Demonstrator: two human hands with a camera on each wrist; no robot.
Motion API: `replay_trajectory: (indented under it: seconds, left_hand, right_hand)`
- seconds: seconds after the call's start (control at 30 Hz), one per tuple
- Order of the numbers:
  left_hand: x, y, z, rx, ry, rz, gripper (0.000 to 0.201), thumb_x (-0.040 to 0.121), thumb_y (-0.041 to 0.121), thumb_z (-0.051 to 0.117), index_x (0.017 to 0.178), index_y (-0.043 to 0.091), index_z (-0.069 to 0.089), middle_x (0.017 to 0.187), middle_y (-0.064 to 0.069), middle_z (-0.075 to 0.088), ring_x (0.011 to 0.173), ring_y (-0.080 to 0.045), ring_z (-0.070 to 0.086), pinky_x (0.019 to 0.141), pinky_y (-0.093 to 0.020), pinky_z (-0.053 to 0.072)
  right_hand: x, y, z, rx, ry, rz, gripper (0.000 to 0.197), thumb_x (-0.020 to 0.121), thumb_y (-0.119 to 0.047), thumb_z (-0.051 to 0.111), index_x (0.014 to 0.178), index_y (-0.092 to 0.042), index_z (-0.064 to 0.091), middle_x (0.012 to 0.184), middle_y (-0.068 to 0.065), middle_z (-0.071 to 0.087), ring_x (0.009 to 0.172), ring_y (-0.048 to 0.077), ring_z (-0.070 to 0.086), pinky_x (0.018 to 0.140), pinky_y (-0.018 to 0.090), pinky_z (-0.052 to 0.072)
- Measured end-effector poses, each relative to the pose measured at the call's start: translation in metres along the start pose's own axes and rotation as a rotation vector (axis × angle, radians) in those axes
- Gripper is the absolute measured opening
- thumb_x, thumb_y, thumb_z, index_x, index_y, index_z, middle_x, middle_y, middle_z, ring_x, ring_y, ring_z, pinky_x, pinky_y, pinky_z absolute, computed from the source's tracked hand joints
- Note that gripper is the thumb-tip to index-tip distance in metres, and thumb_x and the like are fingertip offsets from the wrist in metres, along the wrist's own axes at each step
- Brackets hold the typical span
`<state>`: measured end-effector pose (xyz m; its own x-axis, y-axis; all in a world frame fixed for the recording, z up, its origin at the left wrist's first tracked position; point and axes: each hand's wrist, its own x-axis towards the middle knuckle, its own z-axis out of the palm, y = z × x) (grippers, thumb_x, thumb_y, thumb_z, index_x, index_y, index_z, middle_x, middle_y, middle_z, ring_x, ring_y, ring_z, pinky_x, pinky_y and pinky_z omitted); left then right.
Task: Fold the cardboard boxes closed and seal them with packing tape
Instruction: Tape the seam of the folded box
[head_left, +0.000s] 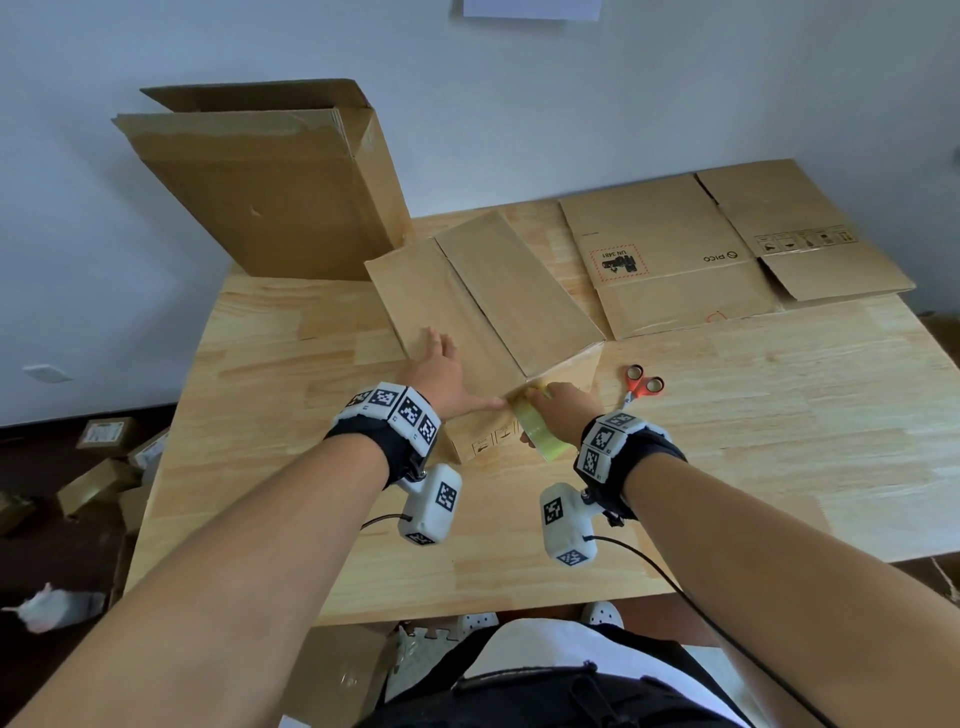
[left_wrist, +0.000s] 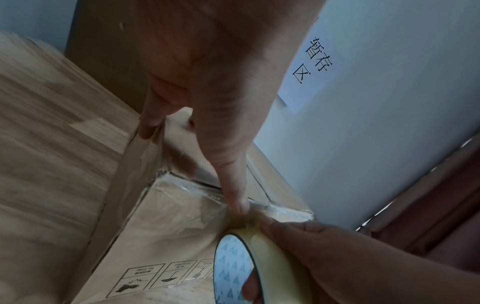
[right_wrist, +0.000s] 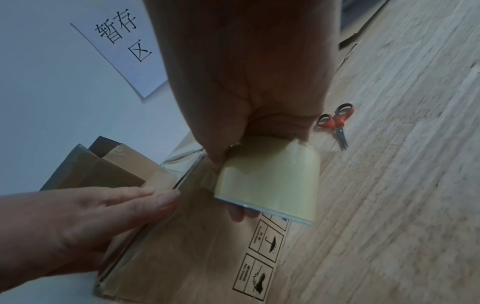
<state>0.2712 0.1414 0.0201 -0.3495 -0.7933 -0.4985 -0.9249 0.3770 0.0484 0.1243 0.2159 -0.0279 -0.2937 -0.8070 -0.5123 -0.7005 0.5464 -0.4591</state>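
A closed cardboard box (head_left: 488, 291) stands mid-table, its two top flaps meeting in a long seam. My left hand (head_left: 441, 371) lies flat on the near left flap, fingers straight, thumb (left_wrist: 240, 205) pressing clear tape onto the box's near top edge. My right hand (head_left: 558, 410) grips a roll of yellowish packing tape (head_left: 537, 431) against the box's near face, just below that edge. In the right wrist view the tape roll (right_wrist: 270, 185) sits under my curled fingers, above the printed handling symbols (right_wrist: 259, 267).
Orange-handled scissors (head_left: 643, 387) lie right of the box on the wooden table (head_left: 727, 441). A flattened printed box (head_left: 727, 249) lies at the back right. A tall open box (head_left: 270, 182) stands at the back left. Small boxes litter the floor (head_left: 98, 467) on the left.
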Motion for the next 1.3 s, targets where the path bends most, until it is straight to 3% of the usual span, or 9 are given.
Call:
replay_trajectory:
  seconds: [0.13,0.23,0.3,0.43,0.6,0.7,0.87,1.1,1.3]
  left_hand:
    - [0.001,-0.009,-0.001,-0.048,-0.085,0.042,0.115,0.079,0.069,0.054,0.15,0.01,-0.014,0.155,-0.009,-0.027,0.144,-0.03,0.018,0.113,-0.04,0.025]
    - [0.003,-0.015,-0.002,-0.019,-0.118,0.037,0.105,0.083,0.073,0.042,0.151,0.016,-0.014,0.155,-0.004,-0.027,0.146,-0.035,0.002,0.115,-0.046,0.016]
    - [0.006,-0.014,-0.002,0.053,-0.061,0.054,0.093,0.087,0.074,0.025,0.152,0.018,-0.011,0.156,-0.003,-0.023,0.144,-0.035,-0.014,0.117,-0.05,0.001]
    - [0.021,-0.005,-0.001,0.147,0.06,0.271,0.077,0.093,0.064,0.009,0.151,0.017,-0.012,0.156,0.001,-0.024,0.145,-0.019,-0.017,0.117,-0.046,-0.01]
    - [0.029,0.005,0.01,0.176,0.016,0.437,0.072,0.096,0.06,0.009,0.151,0.018,-0.011,0.157,0.004,-0.02,0.144,-0.01,-0.016,0.116,-0.042,-0.012]
    - [0.033,0.002,0.016,0.13,0.015,0.447,0.07,0.098,0.056,0.012,0.151,0.017,-0.011,0.157,0.005,-0.019,0.144,-0.008,-0.017,0.117,-0.039,-0.011]
    - [0.04,-0.007,0.004,0.102,-0.048,0.471,0.06,0.101,0.047,0.01,0.152,0.02,-0.009,0.157,0.006,-0.019,0.143,-0.005,-0.017,0.118,-0.042,-0.009]
    - [0.066,-0.023,-0.012,0.13,0.008,0.379,0.056,0.103,0.041,0.01,0.152,0.02,-0.006,0.158,0.007,-0.015,0.145,-0.009,-0.011,0.118,-0.044,-0.006]
    - [0.092,-0.031,-0.024,0.139,0.034,0.342,0.054,0.104,0.037,0.012,0.152,0.019,-0.004,0.159,0.006,-0.013,0.146,-0.01,-0.01,0.118,-0.045,-0.005]
  right_hand:
    - [0.001,-0.001,0.0,-0.083,-0.078,-0.026,0.045,0.103,-0.032,0.026,0.134,-0.006,0.043,0.128,0.017,0.05,0.115,0.032,0.05,0.084,0.034,0.039]
    - [0.0,0.0,0.002,-0.02,-0.084,-0.006,0.046,0.102,-0.036,0.027,0.128,-0.004,0.047,0.121,0.015,0.053,0.11,0.03,0.052,0.077,0.031,0.036]
    - [-0.002,-0.003,0.0,-0.011,-0.069,0.024,0.042,0.103,-0.03,0.029,0.132,-0.003,0.043,0.123,0.017,0.052,0.113,0.031,0.051,0.081,0.034,0.039]
    - [-0.005,-0.008,-0.005,0.018,-0.069,0.03,0.042,0.104,-0.023,0.024,0.136,0.0,0.039,0.128,0.02,0.048,0.117,0.033,0.049,0.088,0.034,0.04]
    - [-0.003,-0.009,-0.002,0.146,-0.046,0.066,0.04,0.104,-0.011,0.02,0.141,-0.001,0.031,0.13,0.021,0.047,0.118,0.033,0.05,0.093,0.036,0.043]
    - [-0.002,-0.009,-0.005,0.166,-0.082,0.073,0.041,0.105,-0.015,0.018,0.142,-0.001,0.029,0.132,0.021,0.046,0.12,0.033,0.048,0.095,0.035,0.041]
    - [0.0,-0.008,-0.008,0.079,-0.15,0.067,0.05,0.102,-0.036,0.027,0.123,0.002,0.052,0.124,0.022,0.054,0.115,0.034,0.051,0.091,0.033,0.039]
    - [-0.002,-0.01,-0.017,-0.016,-0.214,0.066,0.052,0.103,-0.034,0.025,0.127,0.004,0.05,0.126,0.022,0.054,0.108,0.032,0.054,0.08,0.03,0.037]
    - [0.002,-0.015,-0.021,-0.167,-0.256,0.069,0.06,0.104,-0.037,0.015,0.127,0.006,0.049,0.13,0.021,0.053,0.118,0.031,0.052,0.097,0.033,0.037]
